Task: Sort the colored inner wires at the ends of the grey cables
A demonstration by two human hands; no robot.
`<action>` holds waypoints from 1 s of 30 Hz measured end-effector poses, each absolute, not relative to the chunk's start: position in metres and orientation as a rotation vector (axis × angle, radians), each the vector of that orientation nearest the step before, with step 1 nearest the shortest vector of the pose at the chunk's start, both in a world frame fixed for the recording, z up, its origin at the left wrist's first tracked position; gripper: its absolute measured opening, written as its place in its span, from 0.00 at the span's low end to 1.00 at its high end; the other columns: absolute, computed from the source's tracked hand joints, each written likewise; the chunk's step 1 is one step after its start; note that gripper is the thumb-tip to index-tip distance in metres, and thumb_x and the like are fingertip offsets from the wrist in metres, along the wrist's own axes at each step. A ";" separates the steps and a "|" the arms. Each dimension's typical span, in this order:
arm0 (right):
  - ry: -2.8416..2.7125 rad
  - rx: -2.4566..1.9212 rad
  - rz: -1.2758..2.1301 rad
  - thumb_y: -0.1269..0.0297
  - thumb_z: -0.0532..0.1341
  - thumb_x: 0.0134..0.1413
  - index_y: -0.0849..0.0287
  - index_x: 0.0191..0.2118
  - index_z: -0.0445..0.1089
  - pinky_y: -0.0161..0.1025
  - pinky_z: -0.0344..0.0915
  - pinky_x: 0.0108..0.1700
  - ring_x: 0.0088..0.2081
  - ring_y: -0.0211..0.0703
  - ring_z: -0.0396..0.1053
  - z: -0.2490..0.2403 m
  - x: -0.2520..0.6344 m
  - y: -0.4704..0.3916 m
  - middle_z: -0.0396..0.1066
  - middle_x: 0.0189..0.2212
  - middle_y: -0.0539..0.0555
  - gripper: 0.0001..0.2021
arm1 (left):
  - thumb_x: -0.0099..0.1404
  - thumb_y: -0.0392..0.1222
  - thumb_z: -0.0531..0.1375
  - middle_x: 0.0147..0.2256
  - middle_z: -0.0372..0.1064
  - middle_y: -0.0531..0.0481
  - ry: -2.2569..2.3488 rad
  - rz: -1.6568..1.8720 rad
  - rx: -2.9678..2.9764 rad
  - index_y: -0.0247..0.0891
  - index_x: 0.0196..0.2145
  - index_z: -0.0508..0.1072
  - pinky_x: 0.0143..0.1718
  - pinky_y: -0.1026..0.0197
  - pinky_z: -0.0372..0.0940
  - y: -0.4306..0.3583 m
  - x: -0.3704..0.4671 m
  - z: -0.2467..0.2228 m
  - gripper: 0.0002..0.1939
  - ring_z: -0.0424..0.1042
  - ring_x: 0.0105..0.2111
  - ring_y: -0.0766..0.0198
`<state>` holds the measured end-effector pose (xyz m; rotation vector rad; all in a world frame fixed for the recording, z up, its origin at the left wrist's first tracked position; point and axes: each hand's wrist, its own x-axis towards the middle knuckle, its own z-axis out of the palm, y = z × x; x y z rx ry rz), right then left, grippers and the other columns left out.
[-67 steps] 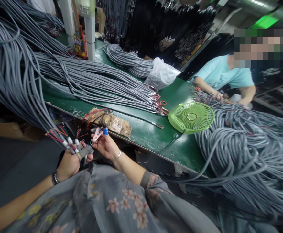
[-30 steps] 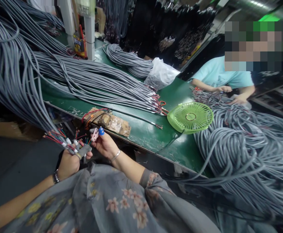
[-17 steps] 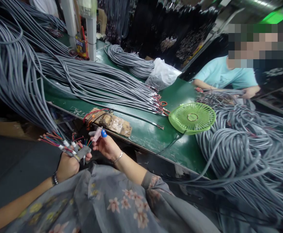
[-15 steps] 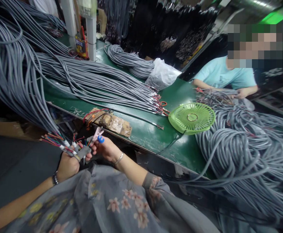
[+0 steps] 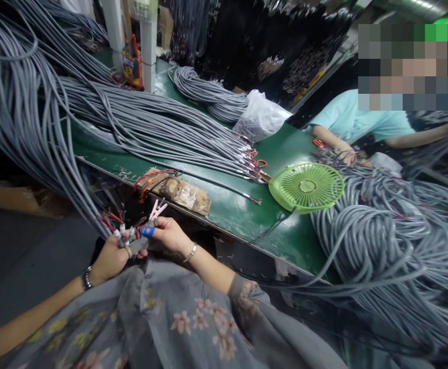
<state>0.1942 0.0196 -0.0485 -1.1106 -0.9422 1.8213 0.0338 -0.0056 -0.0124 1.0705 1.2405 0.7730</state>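
My left hand point(image 5: 111, 260) is closed around the ends of several grey cables point(image 5: 89, 202). Short white collars and thin coloured wires point(image 5: 110, 219) stick out above its fingers. A grey wrap seems to cover the left thumb. Close against it, my right hand point(image 5: 172, 237) is pinched, with blue tape point(image 5: 147, 232) round its thumb. Out of its grip points a small pink V-shaped tool point(image 5: 157, 209), its lower part hidden by the fingers. Which wire the right fingertips touch, I cannot tell.
On the green table point(image 5: 231, 210) lie a taped cardboard block point(image 5: 183, 193), a row of grey cables point(image 5: 162, 128) and a green fan point(image 5: 306, 187). A large cable heap point(image 5: 385, 241) fills the right side. Across the table sits a person in a light blue shirt point(image 5: 358, 118).
My right hand has turned and drawn in closer to the left, with the pink tool now pointing more upright. The coloured wires have shifted right. The co-worker has stretched one arm out sideways.
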 end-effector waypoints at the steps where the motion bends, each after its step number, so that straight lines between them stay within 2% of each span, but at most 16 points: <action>1: -0.898 -1.149 1.789 0.52 0.79 0.30 0.61 0.24 0.70 0.32 0.56 0.24 0.20 0.31 0.59 -0.050 0.194 0.021 0.66 0.17 0.45 0.23 | 0.41 0.49 0.73 0.16 0.74 0.51 1.245 0.807 1.041 0.39 0.17 0.74 0.25 0.62 0.69 -0.006 0.033 -0.015 0.14 0.72 0.20 0.61; 4: -0.666 -1.154 1.756 0.48 0.76 0.36 0.59 0.23 0.68 0.31 0.55 0.23 0.19 0.31 0.55 -0.052 0.195 0.028 0.62 0.16 0.44 0.23 | 0.41 0.49 0.73 0.17 0.74 0.52 1.225 0.954 0.915 0.40 0.19 0.76 0.24 0.61 0.69 -0.008 0.035 -0.019 0.13 0.73 0.19 0.60; 7: -0.508 -1.026 1.871 0.40 0.68 0.49 0.59 0.28 0.72 0.33 0.62 0.26 0.22 0.34 0.60 -0.051 0.196 0.035 0.68 0.22 0.48 0.23 | 0.41 0.48 0.73 0.17 0.74 0.53 1.194 1.067 0.825 0.40 0.20 0.76 0.23 0.61 0.69 -0.007 0.043 -0.015 0.13 0.73 0.19 0.61; 10: -0.552 -0.953 1.909 0.38 0.63 0.56 0.60 0.32 0.74 0.34 0.66 0.30 0.27 0.37 0.65 -0.048 0.196 0.040 0.72 0.26 0.52 0.25 | 0.40 0.48 0.74 0.16 0.73 0.54 1.172 1.096 0.802 0.40 0.19 0.75 0.22 0.61 0.67 -0.002 0.053 -0.006 0.14 0.72 0.18 0.61; 13: -0.618 -0.930 1.853 0.36 0.61 0.57 0.60 0.33 0.75 0.34 0.67 0.31 0.28 0.38 0.67 -0.048 0.193 0.043 0.73 0.26 0.52 0.27 | 0.38 0.48 0.74 0.14 0.71 0.54 1.161 1.091 0.794 0.40 0.16 0.72 0.21 0.62 0.66 0.003 0.060 0.001 0.15 0.72 0.17 0.62; 22: -0.535 -0.914 1.728 0.39 0.66 0.53 0.60 0.27 0.74 0.35 0.68 0.32 0.25 0.37 0.67 -0.042 0.186 0.045 0.71 0.22 0.51 0.25 | 0.35 0.49 0.75 0.13 0.71 0.54 1.220 0.993 0.800 0.40 0.14 0.70 0.22 0.61 0.67 0.003 0.059 -0.011 0.19 0.70 0.15 0.63; 30: -0.389 -0.921 1.863 0.37 0.58 0.61 0.60 0.29 0.72 0.31 0.65 0.27 0.24 0.36 0.66 -0.046 0.193 0.041 0.70 0.21 0.50 0.27 | 0.38 0.51 0.75 0.16 0.74 0.52 1.214 0.955 0.820 0.39 0.17 0.74 0.22 0.62 0.67 0.002 0.053 -0.013 0.17 0.72 0.18 0.62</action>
